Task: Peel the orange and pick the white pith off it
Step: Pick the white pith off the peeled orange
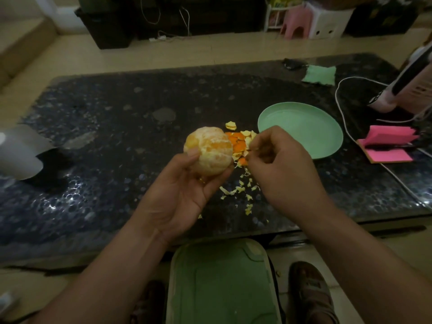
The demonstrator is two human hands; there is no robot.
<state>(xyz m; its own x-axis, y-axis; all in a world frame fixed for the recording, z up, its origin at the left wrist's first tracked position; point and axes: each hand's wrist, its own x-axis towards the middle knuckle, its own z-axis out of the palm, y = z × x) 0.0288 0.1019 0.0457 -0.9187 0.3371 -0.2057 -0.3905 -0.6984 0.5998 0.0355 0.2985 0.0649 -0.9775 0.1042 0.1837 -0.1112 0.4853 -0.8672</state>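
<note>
My left hand (pixel 184 190) holds the peeled orange (pixel 209 153) above the dark table, thumb on its left side and fingers under it. The fruit is bare of rind, with pale pith streaks over the segments. Just right of it, my right hand (pixel 278 160) is curled, thumb and fingertips pinched together close to the orange's right side; a small pale scrap seems caught in the pinch. A heap of orange peel pieces (pixel 239 142) lies on the table behind the hands. Small pith bits (pixel 243 190) are scattered below them.
A green plate (pixel 301 129) sits right of the peel heap on the dark speckled table (pixel 117 136). Pink sticky notes (pixel 388 146), a white cable (pixel 343 122) and a green cloth (pixel 320 74) lie at the right. A grey object (pixel 21 150) is at the left edge. A green stool (pixel 222 284) stands below.
</note>
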